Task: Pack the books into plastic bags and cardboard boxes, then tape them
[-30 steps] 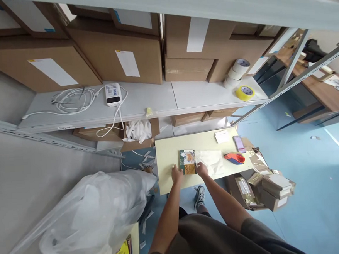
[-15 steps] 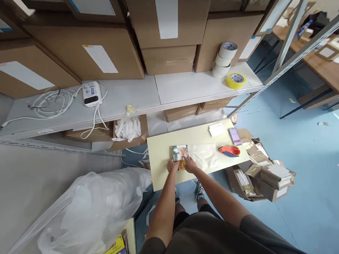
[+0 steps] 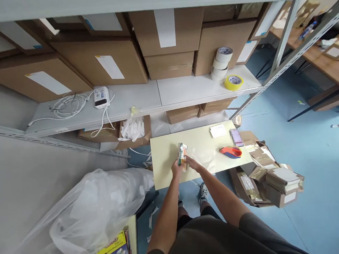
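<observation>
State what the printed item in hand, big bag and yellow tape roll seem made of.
Printed item: probably paper or card, given coloured printing; finish unclear.
Big bag: likely thin, soft-sheened plastic, translucent and wrinkled.
Yellow tape roll: likely smooth plastic, evenly coloured.

Lighting's bright and pretty even over my pale table (image 3: 164, 174), just a soft shadow on it near my left hand (image 3: 176, 169). It's dimmer under the shelf (image 3: 184, 85) behind the table. The floor (image 3: 330, 177) to the table's right has a pale sheen. Wide lens, so stuff far from the table looks stretched. Print on my little printed item (image 3: 182, 154) above it is mushy, maybe motion blur.
</observation>
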The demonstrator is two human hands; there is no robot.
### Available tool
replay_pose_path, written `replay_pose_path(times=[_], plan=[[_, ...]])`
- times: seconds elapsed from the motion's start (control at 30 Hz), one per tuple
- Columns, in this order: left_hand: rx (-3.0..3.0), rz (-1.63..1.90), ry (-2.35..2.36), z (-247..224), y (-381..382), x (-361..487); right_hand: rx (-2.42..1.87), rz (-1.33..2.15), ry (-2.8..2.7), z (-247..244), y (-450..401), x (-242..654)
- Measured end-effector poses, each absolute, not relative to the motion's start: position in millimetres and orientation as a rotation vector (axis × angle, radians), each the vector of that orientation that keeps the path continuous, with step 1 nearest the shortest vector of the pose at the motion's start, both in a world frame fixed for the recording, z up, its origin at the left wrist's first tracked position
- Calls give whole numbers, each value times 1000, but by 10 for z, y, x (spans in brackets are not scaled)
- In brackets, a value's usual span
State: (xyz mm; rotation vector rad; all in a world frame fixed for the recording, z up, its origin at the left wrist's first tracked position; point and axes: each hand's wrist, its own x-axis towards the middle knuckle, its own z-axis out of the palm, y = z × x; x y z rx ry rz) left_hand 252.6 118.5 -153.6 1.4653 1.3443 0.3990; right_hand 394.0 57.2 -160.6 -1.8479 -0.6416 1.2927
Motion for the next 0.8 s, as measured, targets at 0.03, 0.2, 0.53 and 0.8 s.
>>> replay_pose_path(times=[0.03, 0.2, 0.53, 0.8], plan=[[1522, 432, 1345, -1483, 1142, 2534, -1802, 1323, -575, -1570, 562, 3936], [1757, 393, 1343, -1292, 873, 2659, -1674, 1261, -283, -1443, 447, 3918], [1936, 247, 866, -1454, 432, 3007, -2270, 885, -432, -1683, 113, 4212], [1817, 41, 1486, -1719, 736, 2965, -2542, 900, -495, -1765, -136, 4473]])
